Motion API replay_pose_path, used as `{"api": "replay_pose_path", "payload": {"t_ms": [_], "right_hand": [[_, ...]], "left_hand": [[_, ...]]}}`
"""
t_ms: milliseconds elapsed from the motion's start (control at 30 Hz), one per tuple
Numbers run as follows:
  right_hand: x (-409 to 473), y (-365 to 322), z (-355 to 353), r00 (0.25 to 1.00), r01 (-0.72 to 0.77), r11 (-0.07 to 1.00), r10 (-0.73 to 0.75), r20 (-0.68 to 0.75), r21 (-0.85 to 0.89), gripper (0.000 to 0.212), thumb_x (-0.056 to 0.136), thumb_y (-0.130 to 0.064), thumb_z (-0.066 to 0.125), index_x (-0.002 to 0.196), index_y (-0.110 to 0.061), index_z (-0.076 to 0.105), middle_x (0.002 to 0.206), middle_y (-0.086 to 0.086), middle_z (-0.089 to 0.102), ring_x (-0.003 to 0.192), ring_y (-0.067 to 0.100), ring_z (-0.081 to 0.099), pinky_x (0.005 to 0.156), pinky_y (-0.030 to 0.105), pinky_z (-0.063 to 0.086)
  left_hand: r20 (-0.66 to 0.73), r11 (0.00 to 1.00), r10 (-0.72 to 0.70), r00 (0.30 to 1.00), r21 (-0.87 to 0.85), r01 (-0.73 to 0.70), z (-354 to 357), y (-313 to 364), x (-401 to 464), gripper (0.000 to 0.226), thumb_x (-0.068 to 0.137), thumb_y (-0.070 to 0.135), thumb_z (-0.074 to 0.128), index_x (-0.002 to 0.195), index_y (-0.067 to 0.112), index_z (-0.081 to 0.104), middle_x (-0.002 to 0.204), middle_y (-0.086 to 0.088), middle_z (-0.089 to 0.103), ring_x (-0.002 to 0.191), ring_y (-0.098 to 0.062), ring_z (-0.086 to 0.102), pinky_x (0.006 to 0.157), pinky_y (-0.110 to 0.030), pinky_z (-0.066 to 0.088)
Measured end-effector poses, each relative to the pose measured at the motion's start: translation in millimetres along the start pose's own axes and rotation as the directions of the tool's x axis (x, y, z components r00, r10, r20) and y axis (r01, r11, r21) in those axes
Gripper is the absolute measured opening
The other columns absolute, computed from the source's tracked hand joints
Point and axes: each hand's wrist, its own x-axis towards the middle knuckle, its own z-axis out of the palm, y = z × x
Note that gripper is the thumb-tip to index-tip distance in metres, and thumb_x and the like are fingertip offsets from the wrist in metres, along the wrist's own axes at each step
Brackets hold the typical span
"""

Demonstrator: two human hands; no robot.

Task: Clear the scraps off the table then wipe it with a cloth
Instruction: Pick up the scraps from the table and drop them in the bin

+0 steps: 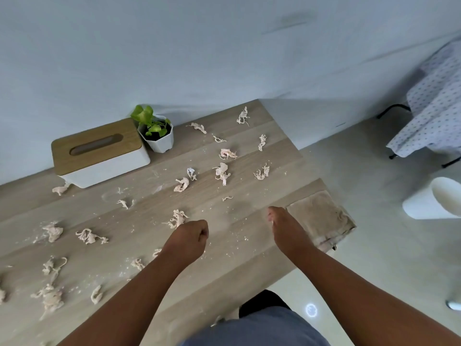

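No readable writing anywhere; tissue box (pixel 99 152) lid is plain wood. Pinkish scraps (pixel 222 172) lie scattered over the table (pixel 249 260), far right corner to near left, some cut off at the left edge. Left hand (pixel 190 237) is curled into a fist over the table (can't tell if anything's inside). Right hand (pixel 283 227) has fingers bent downward, holding nothing visible, just beside the folded cloth (pixel 320 221) at the table's right edge, long axis running near-far. White bin (pixel 434 198) on floor, partly cut off.
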Motion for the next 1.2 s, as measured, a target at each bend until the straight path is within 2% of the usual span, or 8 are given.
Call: {"api": "replay_pose_path", "payload": {"t_ms": [133,300,467,600,700,800,933,1200], "right_hand": [[1,10,-8,0.998,-0.028,1.0,0.028,-0.052,-0.004,0.037,0.088,0.009,0.048,0.116,-0.008,0.066,0.104,0.01,0.064,0.095,0.028,0.062,0.081,0.031,0.046],[16,19,-19,0.997,-0.049,0.994,0.054,-0.05,0.099,0.037,0.092,0.01,0.049,0.121,-0.004,0.067,0.112,0.012,0.071,0.103,0.028,0.068,0.091,0.034,0.052],[40,21,-29,0.999,-0.024,0.99,0.03,-0.04,0.141,0.013,0.103,-0.021,0.059,0.111,-0.011,0.065,0.088,0.004,0.075,0.085,0.025,0.069,0.079,0.034,0.05],[64,20,-33,0.999,0.01,0.995,-0.005,-0.052,0.095,0.03,0.105,-0.036,0.057,0.089,-0.01,0.057,0.066,0.0,0.055,0.068,0.034,0.059,0.062,0.038,0.041],[82,22,-32,0.992,0.054,0.995,-0.044,-0.116,0.086,0.032,0.105,-0.034,0.055,0.083,-0.011,0.052,0.065,0.001,0.05,0.065,0.034,0.054,0.06,0.036,0.035],[101,25,-33,0.992,0.075,0.991,-0.063,-0.106,0.111,0.026,0.1,-0.027,0.063,0.081,-0.01,0.055,0.072,0.002,0.054,0.07,0.029,0.054,0.064,0.036,0.04],[122,28,-36,0.991,0.093,0.989,-0.081,-0.109,0.112,0.02,0.087,-0.023,0.075,0.089,-0.009,0.061,0.081,-0.002,0.049,0.078,0.022,0.05,0.073,0.033,0.041],[143,34,-35,0.997,0.029,1.0,-0.029,-0.078,0.002,0.07,0.08,-0.049,0.081,0.129,-0.008,0.053,0.115,0.014,0.053,0.109,0.037,0.051,0.095,0.044,0.047]], "left_hand": [[0.017,1.0,-0.004,1.0,-0.011,0.004,-2,9,9,0.023,0.084,0.003,0.051,0.082,0.019,0.067,0.07,0.015,0.056,0.065,0.004,0.052,0.056,-0.007,0.034],[-0.015,0.999,-0.021,1.0,-0.028,0.021,-5,20,18,0.022,0.086,0.004,0.05,0.081,0.018,0.066,0.069,0.014,0.057,0.063,-0.001,0.054,0.055,-0.01,0.034],[-0.083,0.999,-0.023,0.996,-0.049,0.019,-3,27,24,0.018,0.091,0.01,0.052,0.075,0.012,0.06,0.068,0.003,0.06,0.067,-0.016,0.056,0.064,-0.035,0.044],[-0.132,0.996,-0.09,0.987,-0.016,0.089,-2,34,39,0.012,0.092,0.025,0.057,0.081,0.023,0.059,0.062,0.007,0.052,0.062,-0.009,0.052,0.061,-0.029,0.035],[-0.163,0.992,-0.113,0.98,0.044,0.122,2,36,52,0.016,0.095,0.043,0.065,0.106,0.031,0.066,0.07,0.009,0.053,0.075,-0.013,0.06,0.069,-0.029,0.045],[-0.185,0.986,-0.128,0.974,0.078,0.144,9,36,67,0.033,0.096,0.053,0.063,0.124,0.035,0.066,0.098,0.009,0.063,0.097,-0.015,0.066,0.081,-0.03,0.052],[-0.197,0.974,-0.177,0.964,0.106,0.201,22,38,87,0.036,0.097,0.055,0.061,0.129,0.039,0.066,0.108,0.008,0.064,0.104,-0.016,0.066,0.078,-0.029,0.05],[-0.265,0.954,-0.257,0.929,0.082,0.287,37,48,108,0.02,0.1,0.044,0.058,0.114,0.044,0.073,0.096,0.009,0.059,0.093,-0.017,0.066,0.054,-0.022,0.027]]}}
